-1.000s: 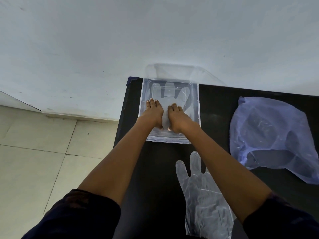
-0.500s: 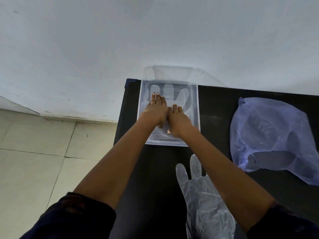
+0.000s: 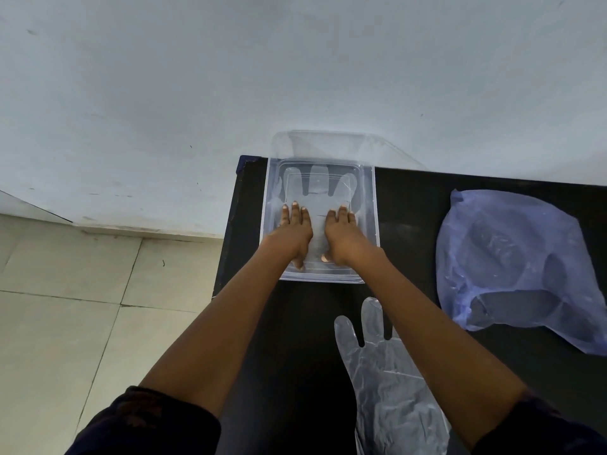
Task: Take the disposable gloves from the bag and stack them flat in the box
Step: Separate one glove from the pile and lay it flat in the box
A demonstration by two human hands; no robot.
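On the far left lies a pale tiled floor [image 3: 65, 323], below a white wall [image 3: 295, 60]. The black surface [image 3: 295, 356] starts right of the floor, and the clear plastic box [image 3: 369, 192] sits at its far left corner, its clear lid [image 3: 328, 144] tipped back against the wall.

The left hand [image 3: 293, 233] lies flat, palm down, inside the box, fingers straight and close together, pressing on the clear glove in the box [image 3: 323, 188]; its grip is released, nothing is clasped. The left forearm reaches straight forward from a dark sleeve [image 3: 147, 425].

Just beside it, a narrow gap apart, the right hand [image 3: 341, 233] lies the same way, flat on that glove with fingers straight, its grip also released. The glove's fingers point toward the wall, spread beyond both hands.

Nearer the person, a second clear glove [image 3: 391, 382] lies flat on the surface, partly under the right forearm.

Well to the right rests the crumpled bluish plastic bag [image 3: 519, 257], its mouth facing the person. No writing or labels can be read anywhere.
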